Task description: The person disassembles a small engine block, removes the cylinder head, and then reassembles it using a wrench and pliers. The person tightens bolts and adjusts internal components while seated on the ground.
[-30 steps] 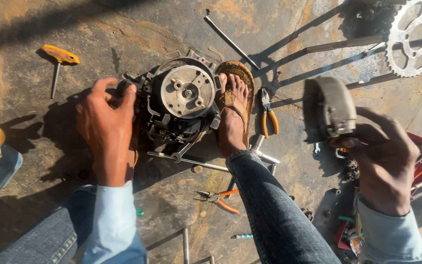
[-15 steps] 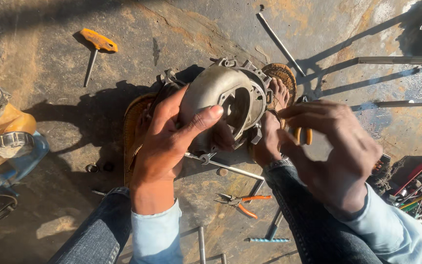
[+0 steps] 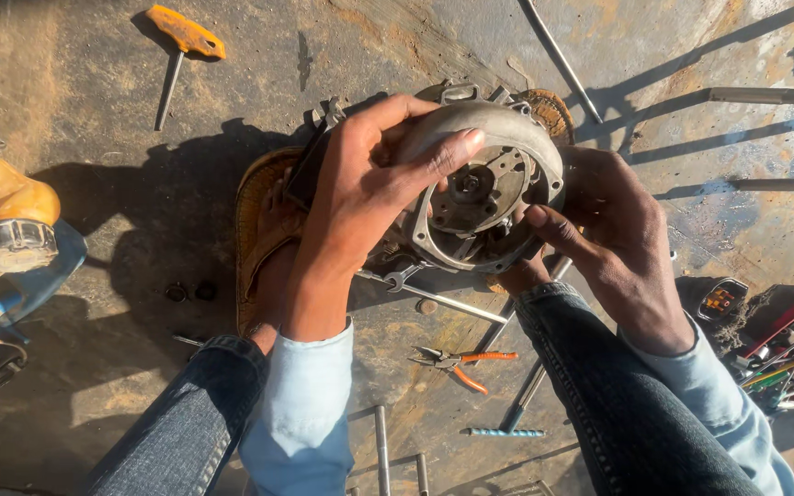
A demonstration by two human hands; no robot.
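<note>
Both hands gripped the grey metal engine cover (image 3: 484, 188), held above the ground between the knees; left hand (image 3: 360, 197) wrapped over its top rim, thumb on the outer shell; right hand (image 3: 613, 243) clasped the lower right edge; orange-handled pliers (image 3: 461, 361) lay below; a yellow-handled T-wrench (image 3: 181, 46) lay well apart, upper left.

Engine cover (image 3: 484, 188) between 2 hands; pliers (image 3: 461, 360) below; T-handle driver (image 3: 181, 46) far upper-left.
</note>
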